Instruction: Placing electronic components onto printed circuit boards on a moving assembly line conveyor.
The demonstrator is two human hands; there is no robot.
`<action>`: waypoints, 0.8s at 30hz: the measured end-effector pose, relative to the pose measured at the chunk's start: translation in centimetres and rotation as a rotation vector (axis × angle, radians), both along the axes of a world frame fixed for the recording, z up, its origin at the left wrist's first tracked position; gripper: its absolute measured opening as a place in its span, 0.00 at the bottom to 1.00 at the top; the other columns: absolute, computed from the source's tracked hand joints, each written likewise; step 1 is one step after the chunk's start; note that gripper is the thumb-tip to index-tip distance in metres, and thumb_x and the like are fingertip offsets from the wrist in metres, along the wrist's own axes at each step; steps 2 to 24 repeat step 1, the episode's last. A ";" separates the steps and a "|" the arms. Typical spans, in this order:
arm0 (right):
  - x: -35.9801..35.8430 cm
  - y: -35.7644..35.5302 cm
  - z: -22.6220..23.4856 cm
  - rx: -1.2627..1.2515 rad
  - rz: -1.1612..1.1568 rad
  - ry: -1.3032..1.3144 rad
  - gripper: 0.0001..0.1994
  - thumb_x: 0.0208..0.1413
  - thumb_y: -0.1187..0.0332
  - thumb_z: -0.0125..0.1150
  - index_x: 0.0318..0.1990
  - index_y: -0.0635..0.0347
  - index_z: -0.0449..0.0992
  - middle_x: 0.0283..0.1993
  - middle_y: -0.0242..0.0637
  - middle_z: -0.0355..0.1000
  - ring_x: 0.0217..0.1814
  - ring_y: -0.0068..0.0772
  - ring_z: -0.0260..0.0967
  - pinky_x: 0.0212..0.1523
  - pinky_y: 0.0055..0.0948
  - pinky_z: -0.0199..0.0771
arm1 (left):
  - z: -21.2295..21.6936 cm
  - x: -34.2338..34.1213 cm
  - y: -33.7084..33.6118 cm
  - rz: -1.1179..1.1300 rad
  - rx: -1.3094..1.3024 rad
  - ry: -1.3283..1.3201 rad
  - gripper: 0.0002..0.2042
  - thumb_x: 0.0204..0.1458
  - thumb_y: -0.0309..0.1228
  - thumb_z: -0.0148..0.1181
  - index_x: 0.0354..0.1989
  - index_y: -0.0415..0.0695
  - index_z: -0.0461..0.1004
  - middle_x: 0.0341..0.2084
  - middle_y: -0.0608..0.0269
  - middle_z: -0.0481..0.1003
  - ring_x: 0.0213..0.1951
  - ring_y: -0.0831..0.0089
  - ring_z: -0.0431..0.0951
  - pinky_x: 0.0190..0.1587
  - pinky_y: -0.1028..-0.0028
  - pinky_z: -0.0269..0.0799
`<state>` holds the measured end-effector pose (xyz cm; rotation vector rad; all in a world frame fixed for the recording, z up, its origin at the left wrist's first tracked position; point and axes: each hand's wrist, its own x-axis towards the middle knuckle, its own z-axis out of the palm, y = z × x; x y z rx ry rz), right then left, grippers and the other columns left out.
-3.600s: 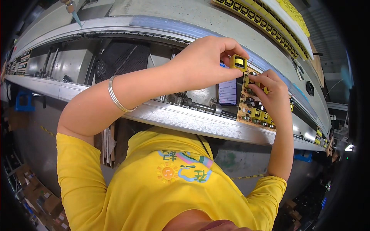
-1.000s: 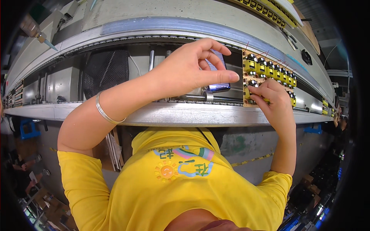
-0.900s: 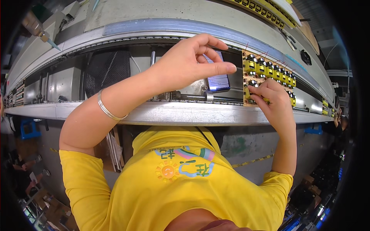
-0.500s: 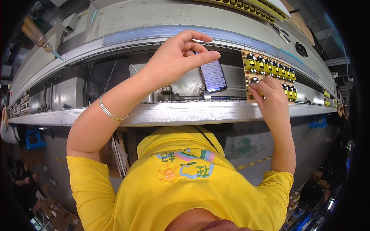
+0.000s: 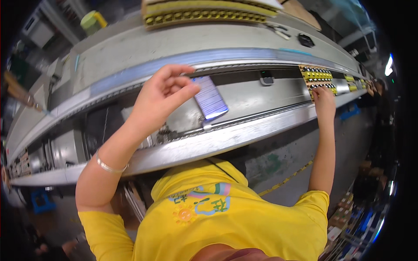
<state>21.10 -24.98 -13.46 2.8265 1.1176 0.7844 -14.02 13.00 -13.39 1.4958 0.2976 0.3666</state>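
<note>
Resting one half-open left hand (image 5: 163,93) beside one phone (image 5: 210,98), right hand (image 5: 323,96) fingers touch one yellow board (image 5: 317,75).

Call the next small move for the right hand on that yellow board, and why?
Probably let go and draw the right hand back. It rests on the near edge of the yellow board, which already lies on the conveyor. The left hand hovers by the phone, not gripping it.
</note>
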 end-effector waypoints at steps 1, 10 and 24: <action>1.3 -1.2 -0.4 -0.012 -0.061 -0.030 0.05 0.56 0.70 0.68 0.37 0.60 0.85 0.39 0.47 0.77 0.45 0.53 0.74 0.46 0.44 0.75 | -0.3 0.1 0.3 -0.029 0.058 0.007 0.22 0.59 0.31 0.70 0.60 0.40 0.72 0.39 0.66 0.80 0.40 0.84 0.77 0.47 0.82 0.72; 1.3 -1.2 -0.4 -0.012 -0.061 -0.030 0.05 0.56 0.70 0.68 0.37 0.60 0.85 0.39 0.47 0.77 0.45 0.53 0.74 0.46 0.44 0.75 | -0.3 0.1 0.3 -0.029 0.058 0.007 0.22 0.59 0.31 0.70 0.60 0.40 0.72 0.39 0.66 0.80 0.40 0.84 0.77 0.47 0.82 0.72; 1.3 -1.2 -0.4 -0.012 -0.061 -0.030 0.05 0.56 0.70 0.68 0.37 0.60 0.85 0.39 0.47 0.77 0.45 0.53 0.74 0.46 0.44 0.75 | -0.3 0.1 0.3 -0.029 0.058 0.007 0.22 0.59 0.31 0.70 0.60 0.40 0.72 0.39 0.66 0.80 0.40 0.84 0.77 0.47 0.82 0.72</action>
